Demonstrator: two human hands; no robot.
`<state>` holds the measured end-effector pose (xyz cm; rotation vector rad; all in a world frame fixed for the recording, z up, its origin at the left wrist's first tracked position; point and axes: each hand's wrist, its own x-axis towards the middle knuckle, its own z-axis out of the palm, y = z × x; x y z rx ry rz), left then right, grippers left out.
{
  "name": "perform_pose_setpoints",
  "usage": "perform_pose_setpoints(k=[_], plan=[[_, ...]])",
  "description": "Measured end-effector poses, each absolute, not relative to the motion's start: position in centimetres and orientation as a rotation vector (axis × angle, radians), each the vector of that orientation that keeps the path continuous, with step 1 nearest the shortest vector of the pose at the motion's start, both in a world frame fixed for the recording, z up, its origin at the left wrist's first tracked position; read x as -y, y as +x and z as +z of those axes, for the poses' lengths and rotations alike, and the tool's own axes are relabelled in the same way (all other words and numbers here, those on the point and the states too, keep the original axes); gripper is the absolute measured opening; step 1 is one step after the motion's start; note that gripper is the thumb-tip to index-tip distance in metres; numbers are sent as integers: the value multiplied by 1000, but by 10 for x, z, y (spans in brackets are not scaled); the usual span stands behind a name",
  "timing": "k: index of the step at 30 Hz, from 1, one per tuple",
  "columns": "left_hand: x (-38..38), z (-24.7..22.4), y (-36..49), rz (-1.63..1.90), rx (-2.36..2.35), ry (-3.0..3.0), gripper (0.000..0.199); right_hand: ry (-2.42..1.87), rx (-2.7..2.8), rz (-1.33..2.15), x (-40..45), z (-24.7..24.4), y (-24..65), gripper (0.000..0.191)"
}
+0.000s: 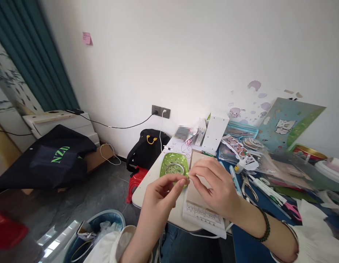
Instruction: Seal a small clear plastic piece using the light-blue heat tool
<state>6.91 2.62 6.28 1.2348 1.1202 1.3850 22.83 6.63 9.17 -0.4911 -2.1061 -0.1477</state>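
My left hand (165, 193) and my right hand (213, 182) meet fingertip to fingertip above the table's near part. The left thumb and index finger are pinched together, and so are the right ones; whatever lies between them is too small to make out. Just behind the fingertips sits a green square dish (169, 159) with a silvery ring-shaped piece (174, 168) inside. Beneath my right hand lies a beige board (198, 199) on top of a printed sheet (204, 217).
On the blue mat at right lie pliers (249, 188), pink-handled scissors (293, 210) and a small glue bottle (240, 166). A white box (215, 131) stands behind. Left of the table are a black backpack (149, 146) on a red stool (138, 182) and a blue bin (114, 215).
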Motion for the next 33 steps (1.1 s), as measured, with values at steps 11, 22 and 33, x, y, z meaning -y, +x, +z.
perform_pose_setpoints(k=[11, 22, 33], plan=[[0, 70, 87, 1388, -1069, 1273, 29, -435, 2132, -430, -34, 97, 247, 19], [29, 88, 98, 1653, -1386, 1935, 16, -686, 2075, 41, -7, 110, 246, 13], [11, 83, 95, 1517, -1286, 1670, 19, -1014, 1960, 554, -18, 123, 251, 11]])
